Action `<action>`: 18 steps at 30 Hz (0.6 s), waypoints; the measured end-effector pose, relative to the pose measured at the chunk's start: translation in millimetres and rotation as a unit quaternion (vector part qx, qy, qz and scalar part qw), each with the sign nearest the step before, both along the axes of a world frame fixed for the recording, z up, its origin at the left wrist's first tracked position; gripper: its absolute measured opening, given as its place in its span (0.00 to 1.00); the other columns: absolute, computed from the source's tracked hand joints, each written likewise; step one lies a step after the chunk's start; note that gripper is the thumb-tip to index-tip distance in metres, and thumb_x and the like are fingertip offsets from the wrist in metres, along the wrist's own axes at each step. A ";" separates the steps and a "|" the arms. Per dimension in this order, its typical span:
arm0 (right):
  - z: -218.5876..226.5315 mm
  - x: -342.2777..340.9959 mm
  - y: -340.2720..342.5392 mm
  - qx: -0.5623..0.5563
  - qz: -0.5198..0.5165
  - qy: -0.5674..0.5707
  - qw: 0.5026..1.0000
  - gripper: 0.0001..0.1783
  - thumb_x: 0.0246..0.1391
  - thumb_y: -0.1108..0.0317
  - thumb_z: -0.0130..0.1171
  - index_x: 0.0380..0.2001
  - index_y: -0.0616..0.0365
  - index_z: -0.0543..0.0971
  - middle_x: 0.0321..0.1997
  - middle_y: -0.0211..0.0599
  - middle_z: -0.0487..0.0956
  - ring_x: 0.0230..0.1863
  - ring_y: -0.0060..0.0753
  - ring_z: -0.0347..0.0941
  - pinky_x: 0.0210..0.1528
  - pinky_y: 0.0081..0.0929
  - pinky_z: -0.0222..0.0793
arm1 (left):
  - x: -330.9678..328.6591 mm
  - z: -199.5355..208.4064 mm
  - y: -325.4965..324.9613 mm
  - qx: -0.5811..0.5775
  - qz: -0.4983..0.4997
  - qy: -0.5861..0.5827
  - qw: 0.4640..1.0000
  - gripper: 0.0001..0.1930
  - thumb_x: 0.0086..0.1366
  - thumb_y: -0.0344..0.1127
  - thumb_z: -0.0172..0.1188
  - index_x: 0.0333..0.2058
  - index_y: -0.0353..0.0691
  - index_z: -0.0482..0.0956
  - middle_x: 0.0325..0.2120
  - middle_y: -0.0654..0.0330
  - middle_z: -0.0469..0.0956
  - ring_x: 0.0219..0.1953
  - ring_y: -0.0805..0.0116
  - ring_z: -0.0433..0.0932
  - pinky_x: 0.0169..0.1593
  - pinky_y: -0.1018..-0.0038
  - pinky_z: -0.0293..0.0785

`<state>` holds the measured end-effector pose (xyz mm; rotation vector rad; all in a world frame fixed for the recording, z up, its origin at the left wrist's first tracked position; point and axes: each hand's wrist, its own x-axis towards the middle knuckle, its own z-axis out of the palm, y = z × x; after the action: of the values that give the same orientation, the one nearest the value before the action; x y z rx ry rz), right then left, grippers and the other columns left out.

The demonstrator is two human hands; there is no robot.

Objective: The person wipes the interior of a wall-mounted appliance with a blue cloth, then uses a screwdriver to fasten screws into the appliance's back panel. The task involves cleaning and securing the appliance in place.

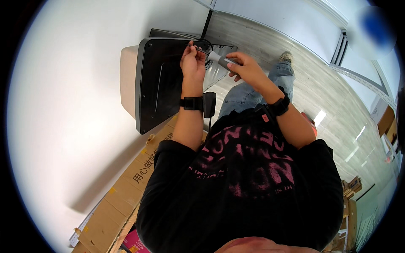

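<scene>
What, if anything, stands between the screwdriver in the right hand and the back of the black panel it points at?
Nothing separate blocks it. The right hand grips the grey-handled screwdriver, whose shaft runs to the upper edge of the black panel. Only the left hand is there, its fingers around the shaft near the tip, hiding the contact point.

Bare room: flattened cardboard (126, 185), wall-mounted appliance (160, 80)

Head-worn fisheye, steeply downward, close

Two hands, left hand (193, 63) and right hand (248, 69); two black wristbands (192, 103); one grey-handled screwdriver (219, 60); one black-framed wall unit (162, 80); one flattened cardboard box (126, 189).
</scene>
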<state>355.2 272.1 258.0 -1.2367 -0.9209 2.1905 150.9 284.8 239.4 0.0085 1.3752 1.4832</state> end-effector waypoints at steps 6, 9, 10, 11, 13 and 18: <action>-4.3 1.2 -1.1 0.074 -0.024 -0.013 0.997 0.19 0.53 0.69 0.58 0.49 0.56 0.72 0.42 0.31 0.74 0.31 0.21 0.68 0.27 0.20 0.68 | -2.2 6.5 3.5 -0.012 0.003 -0.031 0.999 0.11 0.69 0.32 0.46 0.46 0.39 0.73 0.33 0.63 0.74 0.36 0.70 0.74 0.41 0.73 0.73; -5.0 1.6 -1.6 0.079 -0.023 -0.006 0.997 0.19 0.52 0.69 0.59 0.49 0.56 0.72 0.42 0.31 0.74 0.31 0.20 0.67 0.27 0.20 0.67 | -4.9 4.2 2.1 -0.014 0.007 -0.038 0.999 0.12 0.70 0.35 0.44 0.45 0.39 0.74 0.33 0.62 0.74 0.36 0.68 0.74 0.42 0.72 0.73; -5.2 1.7 -2.1 0.079 -0.023 -0.004 0.997 0.19 0.52 0.69 0.59 0.49 0.56 0.72 0.42 0.31 0.74 0.30 0.20 0.67 0.27 0.20 0.67 | -5.8 4.1 1.6 -0.011 0.007 -0.043 0.999 0.13 0.70 0.35 0.43 0.45 0.39 0.74 0.33 0.62 0.74 0.36 0.68 0.74 0.41 0.71 0.74; -5.4 1.8 -2.6 0.080 -0.026 -0.004 0.996 0.19 0.52 0.70 0.59 0.49 0.56 0.72 0.42 0.31 0.74 0.30 0.20 0.67 0.27 0.20 0.66 | -6.2 4.0 1.1 -0.008 0.007 -0.048 0.999 0.13 0.71 0.36 0.42 0.45 0.39 0.74 0.33 0.62 0.74 0.36 0.67 0.74 0.41 0.71 0.74; -6.5 2.2 -4.2 0.083 -0.031 -0.004 0.996 0.19 0.52 0.70 0.59 0.49 0.56 0.72 0.42 0.30 0.74 0.30 0.19 0.66 0.27 0.20 0.66 | -5.9 4.3 1.3 -0.006 0.000 -0.049 0.999 0.14 0.71 0.37 0.41 0.45 0.39 0.74 0.33 0.62 0.74 0.36 0.67 0.74 0.41 0.71 0.74; -1.5 5.5 -4.4 0.078 -0.020 -0.004 0.997 0.19 0.54 0.71 0.57 0.50 0.56 0.72 0.41 0.28 0.74 0.33 0.16 0.67 0.30 0.16 0.65 | -5.6 2.8 0.2 -0.002 -0.008 -0.046 0.999 0.15 0.71 0.38 0.40 0.45 0.39 0.74 0.33 0.62 0.74 0.36 0.67 0.74 0.40 0.70 0.74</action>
<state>360.7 267.7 256.4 -1.1809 -1.0390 2.0416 145.3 285.0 242.2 -0.0500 1.3019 1.4498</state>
